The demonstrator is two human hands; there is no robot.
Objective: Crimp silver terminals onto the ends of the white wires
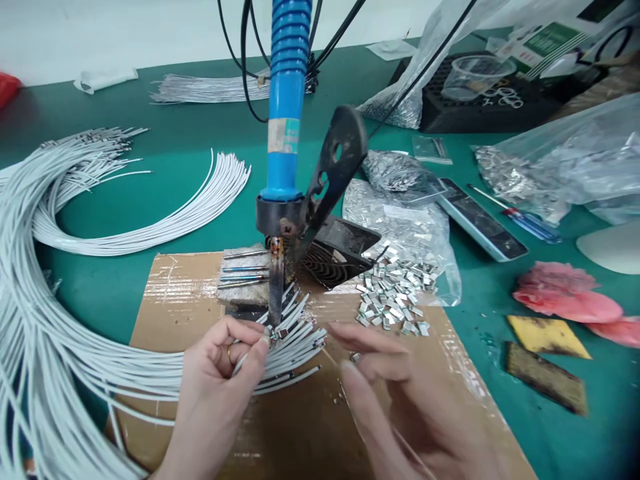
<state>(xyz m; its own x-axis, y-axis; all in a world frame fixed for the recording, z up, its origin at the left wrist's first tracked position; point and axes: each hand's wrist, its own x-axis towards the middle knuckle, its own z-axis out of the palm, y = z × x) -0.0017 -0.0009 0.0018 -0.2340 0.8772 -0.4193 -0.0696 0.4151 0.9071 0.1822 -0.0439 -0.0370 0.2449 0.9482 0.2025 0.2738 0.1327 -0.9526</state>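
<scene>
My left hand (pixel 227 360) is closed in a pinch around the end of a white cable, where a small metal connector (pixel 274 335) shows at the fingertips. Right above that connector, the tip of an upright blue soldering iron (pixel 285 160) comes down, touching or nearly touching it. My right hand (pixel 400 393), smeared by motion, is to the right of the cable ends with a thin wire (pixel 327 353), apparently solder, running through its fingers. A bundle of white cables (pixel 150 363) passes under my left hand, their dark-tipped ends fanned out on the cardboard (pixel 280 440).
Loose metal clips (pixel 393 300) spill from a plastic bag (pixel 415 227) at right. Beyond lie a phone (pixel 480 220), a screwdriver (pixel 517 215), a yellow sponge (pixel 547 335) and pink cloth (pixel 565 293). A black stand (pixel 340 240) sits behind the iron. More cables (pixel 200 207) curve at left.
</scene>
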